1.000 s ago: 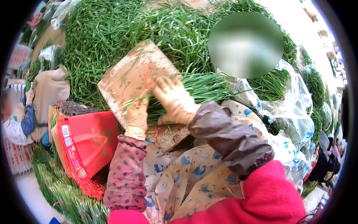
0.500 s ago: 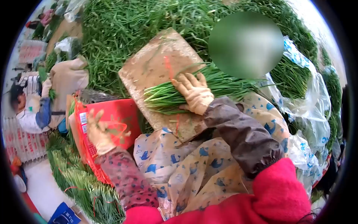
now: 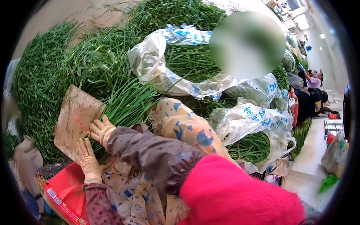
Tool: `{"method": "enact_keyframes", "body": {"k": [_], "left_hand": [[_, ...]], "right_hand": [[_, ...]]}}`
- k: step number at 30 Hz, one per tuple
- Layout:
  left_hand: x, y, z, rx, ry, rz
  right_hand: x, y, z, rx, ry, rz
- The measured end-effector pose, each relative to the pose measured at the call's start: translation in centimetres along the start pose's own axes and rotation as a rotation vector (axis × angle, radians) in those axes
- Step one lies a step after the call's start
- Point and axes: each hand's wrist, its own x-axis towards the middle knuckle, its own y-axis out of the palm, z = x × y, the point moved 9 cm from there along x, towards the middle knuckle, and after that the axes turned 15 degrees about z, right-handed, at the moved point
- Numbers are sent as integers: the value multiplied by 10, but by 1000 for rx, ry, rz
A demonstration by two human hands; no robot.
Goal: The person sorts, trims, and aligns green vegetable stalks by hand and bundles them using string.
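My gloved right hand lies with fingers spread on the near end of a bunch of green stalks. The bunch rests across a worn, dirty board, its leaves pointing away to the right. Just below, my gloved left hand is raised at the board's lower edge, fingers stretched and nothing visible in it. A thin red tie lies on the board beside the fingers of my right hand.
Loose greens are heaped behind the board. Clear plastic bags with bundled greens stand at centre and right. A red bag is at lower left. Other people are far right; another person's sleeve is at the left edge.
The view has swung right. My left hand moved from the bunch to over the red bag, then back beside the board's lower edge. My right hand has stayed on the bunch.
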Motion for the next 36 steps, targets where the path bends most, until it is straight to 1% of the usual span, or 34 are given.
{"method": "enact_keyframes", "body": {"k": [1,2,3,4,5,6,7,9,10,11,12,13,15,16,17,18,19,21,22,23,24,25,26,29,30,33,36], "left_hand": [[13,8,-1,-17,-20,37],[28,19,0,-35,-42,74],[48,41,12,-29,-31,66],[68,63,33,-83,-6,-30],[77,67,44,-136,21,-124],[66,47,32,-228,17,-33],[69,45,32,-227,23,-40],[72,47,34,-239,59,-68],[67,40,29,-216,58,-94],[62,35,25,-218,65,-98],[59,32,23,-189,39,-91],[57,31,22,-159,13,-83],[55,33,23,-177,25,-99],[54,33,24,-181,36,-143],[53,32,25,-185,45,-184],[52,32,25,-198,73,-215],[50,30,25,-249,87,-213],[48,28,24,-327,115,-237],[46,26,23,-347,117,-248],[45,27,25,-416,169,-271],[50,38,35,-682,125,-251],[55,50,44,-945,72,-230],[56,53,46,-937,60,-218],[52,48,46,-1009,86,-164],[53,49,48,-1319,12,-148],[55,67,63,-1493,-89,-160],[56,66,54,-1635,-68,-149]], "right_hand": [[0,-8,1,-12,40,-81],[-1,-5,-1,13,52,-50],[-6,-20,1,38,62,-20],[-5,-31,0,33,72,-29],[1,-27,-5,127,109,119],[3,-26,-8,221,144,266],[-5,-45,-9,216,149,261],[-38,-89,-13,146,92,373],[-56,-116,-21,125,62,360],[-63,-101,-55,320,12,318],[-81,-107,-80,316,17,316],[-115,-124,-120,256,176,224],[-203,-157,-190,136,490,39],[-252,-157,-226,266,735,45],[-295,-135,-276,316,984,229],[-339,-126,-306,453,1161,180],[-370,-126,-326,298,1240,147],[-419,-109,-375,132,1302,23],[-429,-108,-388,113,1335,49],[-439,-107,-402,95,1369,77],[-448,-100,-424,114,1367,78],[-450,-95,-445,-12,1367,93],[-460,-84,-469,7,1394,138],[-458,-79,-487,49,1406,261],[-456,-75,-494,34,1365,283],[-459,-71,-507,75,1260,237],[-466,-62,-506,75,1282,257]]}}
